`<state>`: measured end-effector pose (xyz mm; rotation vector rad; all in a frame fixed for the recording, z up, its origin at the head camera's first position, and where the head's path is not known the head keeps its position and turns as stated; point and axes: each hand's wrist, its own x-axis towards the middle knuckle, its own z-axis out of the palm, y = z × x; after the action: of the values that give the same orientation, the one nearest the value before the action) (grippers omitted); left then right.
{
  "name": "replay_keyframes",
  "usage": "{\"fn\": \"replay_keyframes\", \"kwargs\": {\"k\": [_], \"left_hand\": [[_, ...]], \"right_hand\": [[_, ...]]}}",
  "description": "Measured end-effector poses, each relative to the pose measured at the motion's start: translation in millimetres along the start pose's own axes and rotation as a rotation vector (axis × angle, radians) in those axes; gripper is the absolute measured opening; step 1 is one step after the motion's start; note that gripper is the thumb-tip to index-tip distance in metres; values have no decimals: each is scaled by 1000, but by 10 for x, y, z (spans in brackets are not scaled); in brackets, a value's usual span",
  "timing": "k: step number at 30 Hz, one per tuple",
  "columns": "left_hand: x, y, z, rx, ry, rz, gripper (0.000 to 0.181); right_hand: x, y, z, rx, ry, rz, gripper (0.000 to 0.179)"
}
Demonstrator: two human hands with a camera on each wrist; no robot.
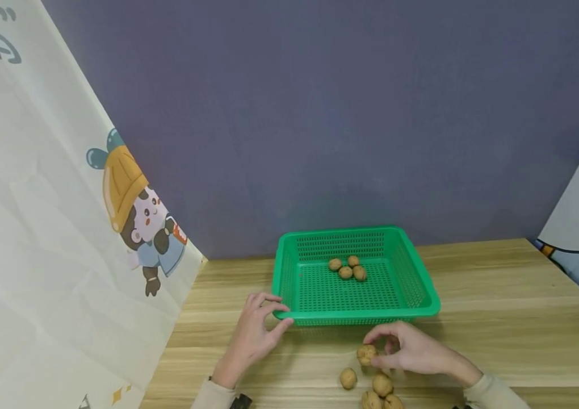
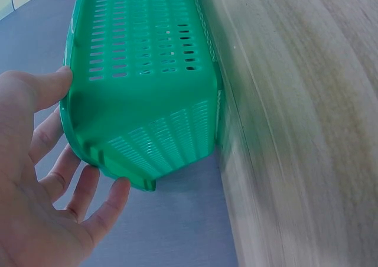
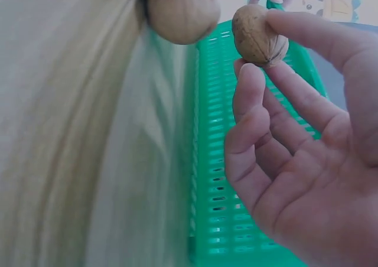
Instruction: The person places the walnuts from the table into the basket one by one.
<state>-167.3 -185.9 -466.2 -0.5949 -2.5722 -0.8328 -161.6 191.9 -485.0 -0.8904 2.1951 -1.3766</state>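
My right hand (image 1: 409,349) pinches a walnut (image 1: 366,355) between thumb and fingertips, just in front of the green plastic basket (image 1: 356,316). In the right wrist view the held walnut (image 3: 260,36) shows its seam, and the other fingers are bent below it. My left hand (image 1: 256,332) holds the basket's near left corner, with the thumb on the front rim and fingers along the side rim. Several walnuts (image 1: 345,272) lie together toward the back of the basket floor. Nearer me, a loose walnut (image 1: 348,378) lies beside a cluster of walnuts (image 1: 382,384) on the wooden table.
The wooden table (image 1: 499,307) meets a dark grey-blue backdrop (image 1: 340,125) behind the basket. White printed sheets with cartoon figures (image 1: 141,227) border the table on the left and right. The cluster of walnuts runs off the bottom edge of the head view.
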Motion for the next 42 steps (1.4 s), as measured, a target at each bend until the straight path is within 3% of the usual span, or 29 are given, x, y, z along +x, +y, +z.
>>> {"fn": "replay_keyframes", "kwargs": {"k": [21, 32, 42], "left_hand": [[6, -2, -17, 9, 6, -3, 17], [0, 4, -11, -1, -12, -15, 16], [4, 2, -4, -4, -12, -13, 16]], "right_hand": [[15, -338, -129, -144, 36, -105, 26], [56, -486, -287, -60, 53, -132, 25], [210, -649, -480, -20, 99, -147, 27]]}}
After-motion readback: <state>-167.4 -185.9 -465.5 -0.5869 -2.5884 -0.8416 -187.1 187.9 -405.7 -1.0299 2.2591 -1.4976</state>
